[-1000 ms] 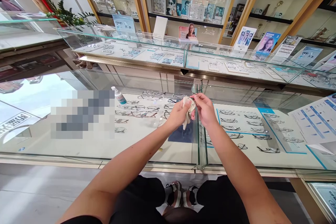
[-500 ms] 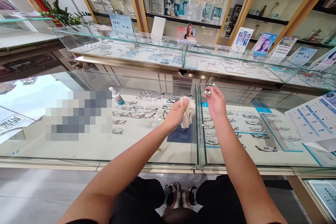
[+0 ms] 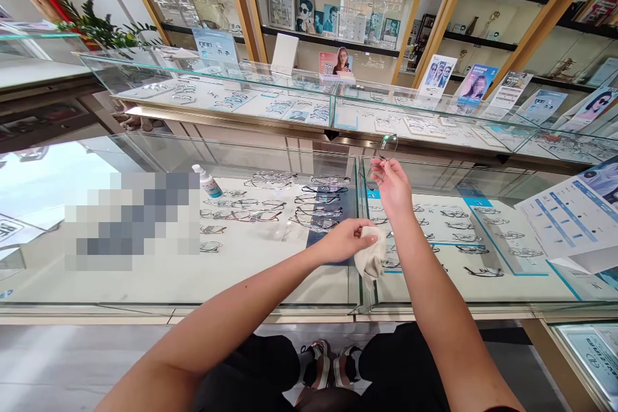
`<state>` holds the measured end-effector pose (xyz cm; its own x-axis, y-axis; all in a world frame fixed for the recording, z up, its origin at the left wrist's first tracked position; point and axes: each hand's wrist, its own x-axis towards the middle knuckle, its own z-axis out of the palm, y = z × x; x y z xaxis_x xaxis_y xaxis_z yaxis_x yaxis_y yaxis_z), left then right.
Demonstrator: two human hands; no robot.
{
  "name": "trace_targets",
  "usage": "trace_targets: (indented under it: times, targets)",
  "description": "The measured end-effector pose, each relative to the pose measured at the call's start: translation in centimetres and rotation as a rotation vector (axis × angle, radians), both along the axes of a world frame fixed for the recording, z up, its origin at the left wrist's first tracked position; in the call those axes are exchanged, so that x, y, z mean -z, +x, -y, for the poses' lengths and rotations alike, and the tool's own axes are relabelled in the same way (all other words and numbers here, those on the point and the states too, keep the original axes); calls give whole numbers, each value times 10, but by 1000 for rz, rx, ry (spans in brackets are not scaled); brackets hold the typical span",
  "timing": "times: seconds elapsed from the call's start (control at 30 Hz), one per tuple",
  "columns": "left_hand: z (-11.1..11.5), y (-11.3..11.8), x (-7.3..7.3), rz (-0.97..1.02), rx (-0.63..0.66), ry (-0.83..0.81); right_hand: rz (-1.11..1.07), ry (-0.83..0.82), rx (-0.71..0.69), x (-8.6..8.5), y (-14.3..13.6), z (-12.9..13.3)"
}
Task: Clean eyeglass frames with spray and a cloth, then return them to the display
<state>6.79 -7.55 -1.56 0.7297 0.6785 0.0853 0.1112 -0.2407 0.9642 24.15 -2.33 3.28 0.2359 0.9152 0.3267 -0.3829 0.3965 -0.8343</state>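
Over the glass display case [image 3: 270,310], my left hand [image 3: 348,241] is closed on a crumpled cream cloth [image 3: 371,261], which hangs down beside the joint between two glass panes. My right hand [image 3: 393,183], farther from me, pinches a pair of thin-framed eyeglasses [image 3: 388,147] and holds them up. One lens stands above the fingertips; the rest of the frame is partly hidden behind the fingers. The cloth is apart from the eyeglasses. A white spray bottle [image 3: 207,181] with a blue-green label stands on the case, to the left of both hands.
Rows of eyeglasses [image 3: 255,209] lie under the glass at left, with more frames [image 3: 458,232] at right. A printed card [image 3: 562,222] stands on the right side. Behind are a second glass counter [image 3: 222,117] with small signs and tall shelves [image 3: 333,45].
My left hand, with the cloth, has moved right and toward me, lower than before. My right hand still holds the eyeglasses in nearly the same place. The view has shifted slightly.
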Motion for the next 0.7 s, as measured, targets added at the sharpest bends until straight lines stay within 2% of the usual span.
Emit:
trace_targets:
  times: [0.07,0.13,0.23,0.3,0.4,0.5,0.57,0.63,0.7]
  targets:
    - [-2,-1,6,-133,-65,341,24,10,-16,0,-1,0]
    - [-4,-2,10,-215,-49,559,61,15,-13,-1,-3,1]
    - [-5,-3,11,-268,12,684,128,14,-22,-3,-6,4]
    - [-7,-4,7,-252,-27,719,169,15,-35,-4,-6,6]
    - [-16,-12,-7,-141,-225,771,219,26,-66,-5,-4,8]
    - [-31,-29,-23,20,-562,884,303,30,-161,-5,0,9]
    - [-42,-41,-31,86,-729,971,384,12,-258,-6,3,10]
    - [-51,-51,-35,85,-768,1051,466,-14,-335,-8,5,11]
    - [-56,-57,-36,42,-727,1108,532,-31,-381,-10,6,13]
